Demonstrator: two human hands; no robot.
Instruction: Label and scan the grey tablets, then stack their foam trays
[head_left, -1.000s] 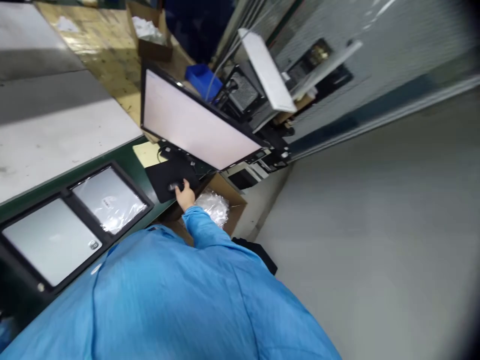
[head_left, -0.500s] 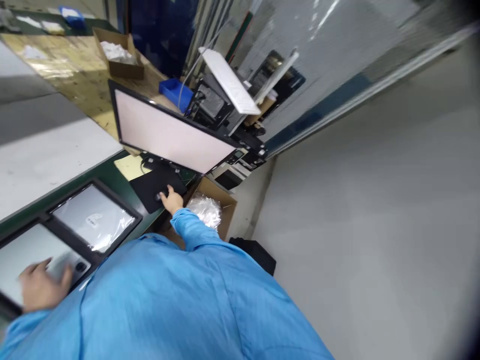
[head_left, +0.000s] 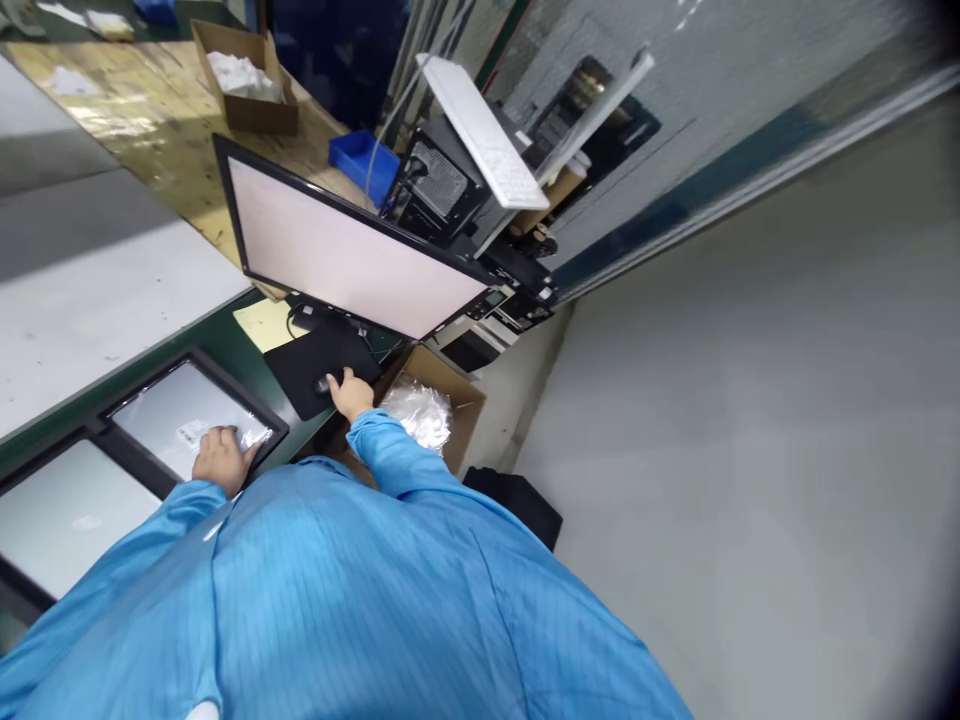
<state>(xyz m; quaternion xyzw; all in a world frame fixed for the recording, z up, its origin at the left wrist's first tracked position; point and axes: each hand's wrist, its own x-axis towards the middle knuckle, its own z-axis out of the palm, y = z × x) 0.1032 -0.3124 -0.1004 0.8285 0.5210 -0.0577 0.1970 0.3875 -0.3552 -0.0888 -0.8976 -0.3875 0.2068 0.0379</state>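
Observation:
My left hand [head_left: 223,460] lies over the near right corner of a silver tablet [head_left: 166,405] in clear plastic wrap with a small label. Its thumb is apart from the fingers, which rest on the wrap. The wrapped tablet sits in a black tray frame [head_left: 274,432]. Left of it, a second silver tablet [head_left: 56,510] lies in a similar black frame, partly behind my left sleeve. My right hand [head_left: 352,396] is closed around the side of a dark computer mouse [head_left: 323,384] on a black mouse pad [head_left: 300,362].
A large monitor [head_left: 345,250] stands tilted behind the mouse pad, with yellow paper [head_left: 262,325] beside it. Below the desk edge is a cardboard box [head_left: 466,400] with clear plastic wrap. A white keyboard [head_left: 487,135], a blue bin [head_left: 364,165] and another cardboard box [head_left: 259,112] are farther back.
My left hand has moved right, from the left tablet to the wrapped tablet. My right hand stays at the mouse. The view has shifted slightly.

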